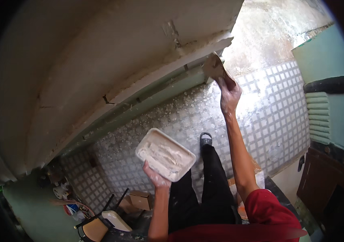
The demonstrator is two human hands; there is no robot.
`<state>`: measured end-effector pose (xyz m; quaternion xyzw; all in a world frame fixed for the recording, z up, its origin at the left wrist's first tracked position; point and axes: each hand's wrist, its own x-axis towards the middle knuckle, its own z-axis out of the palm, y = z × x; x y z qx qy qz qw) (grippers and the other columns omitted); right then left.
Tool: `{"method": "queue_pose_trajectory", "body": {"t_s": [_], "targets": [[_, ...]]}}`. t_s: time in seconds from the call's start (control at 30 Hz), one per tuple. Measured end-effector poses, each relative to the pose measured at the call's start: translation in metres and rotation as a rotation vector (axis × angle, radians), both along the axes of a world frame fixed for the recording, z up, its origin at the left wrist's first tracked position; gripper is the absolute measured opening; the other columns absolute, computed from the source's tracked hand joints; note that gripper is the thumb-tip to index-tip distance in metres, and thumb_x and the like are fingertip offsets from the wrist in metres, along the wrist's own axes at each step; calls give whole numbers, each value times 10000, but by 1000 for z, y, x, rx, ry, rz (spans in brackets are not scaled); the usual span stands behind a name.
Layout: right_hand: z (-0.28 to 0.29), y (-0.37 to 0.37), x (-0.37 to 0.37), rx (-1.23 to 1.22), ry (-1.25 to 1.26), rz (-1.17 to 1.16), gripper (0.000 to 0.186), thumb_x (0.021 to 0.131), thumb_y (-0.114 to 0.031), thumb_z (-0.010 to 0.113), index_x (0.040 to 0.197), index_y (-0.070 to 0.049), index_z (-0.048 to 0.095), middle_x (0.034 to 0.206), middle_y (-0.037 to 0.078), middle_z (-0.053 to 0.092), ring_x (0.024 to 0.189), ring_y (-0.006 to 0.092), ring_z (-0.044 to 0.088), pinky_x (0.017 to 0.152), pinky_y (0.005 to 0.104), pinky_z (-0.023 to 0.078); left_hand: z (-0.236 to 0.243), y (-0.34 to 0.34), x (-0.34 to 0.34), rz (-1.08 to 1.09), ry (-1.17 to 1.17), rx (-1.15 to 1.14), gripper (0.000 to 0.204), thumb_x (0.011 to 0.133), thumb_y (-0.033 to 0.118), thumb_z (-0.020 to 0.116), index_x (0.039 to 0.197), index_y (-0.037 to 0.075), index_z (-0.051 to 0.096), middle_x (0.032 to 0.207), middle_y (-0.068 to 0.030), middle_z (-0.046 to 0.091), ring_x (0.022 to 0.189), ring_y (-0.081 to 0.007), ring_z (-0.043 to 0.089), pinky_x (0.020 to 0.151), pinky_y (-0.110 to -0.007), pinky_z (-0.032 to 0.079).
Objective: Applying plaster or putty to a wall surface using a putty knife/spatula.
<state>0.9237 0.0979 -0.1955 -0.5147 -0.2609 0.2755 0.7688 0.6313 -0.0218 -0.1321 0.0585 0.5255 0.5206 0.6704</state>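
Observation:
My left hand (155, 176) grips the lower edge of a shallow white rectangular tray (176, 143). Pale, wet putty (164, 158) is smeared across the tray's inside. Stretched far forward, my right hand (230, 97) is closed round a wide, flat putty scraper (214, 67), its broad face coated in grey-beige material. The scraper is at the end of a ledge (204, 45) on the plastered wall (111, 44); whether it touches the ledge I cannot tell. White residue marks both hands.
Pale splatters cover the tiled floor (260, 101) along the wall. A chair (95, 229) and a cardboard box (141, 200) stand at the lower left, near assorted items in a basket (77, 209). Dark brown furniture (317, 173) is on the right. My sandalled foot (206, 139) is below.

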Motion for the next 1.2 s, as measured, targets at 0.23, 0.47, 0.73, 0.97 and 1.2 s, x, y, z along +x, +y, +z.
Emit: {"method": "queue_pose_trajectory", "body": {"t_s": [0.23,0.47,0.73,0.97,1.2], "targets": [[-37,68,-68,-50,-497,-306,503,807,136,445,1247,-56,594,1229,172,594,1096,254,615,930,328,482,-16,-16,-28,67,107,-90,777,839,551,454,1449,102,283,1472,-104,321,1311,-326,353,1075,-468,314],[-43,96,-129,-59,-549,-407,539,766,142,471,1247,-70,590,1261,205,546,1161,321,552,934,367,490,-15,-23,-48,156,142,-95,788,825,550,488,1452,119,283,1479,-106,302,1317,-341,333,1072,-496,312],[-37,67,-158,-124,-636,-51,480,762,114,501,1203,-37,614,1246,202,563,1174,317,553,965,347,467,-13,-23,-56,141,125,-75,765,833,535,485,1447,123,289,1469,-104,310,1303,-339,344,1070,-502,307],[-19,45,-78,-101,-574,-289,468,840,94,492,1255,-96,595,1191,138,624,941,159,673,708,245,537,-9,-20,-53,127,200,-84,753,841,540,475,1440,117,301,1463,-91,318,1304,-315,341,1078,-464,301],[-42,80,-67,-174,-582,-311,446,837,53,567,1241,-132,613,1035,173,684,715,92,617,647,277,494,-10,-24,-54,125,141,-96,752,844,541,479,1444,126,295,1473,-98,305,1309,-329,333,1079,-487,296]]}}
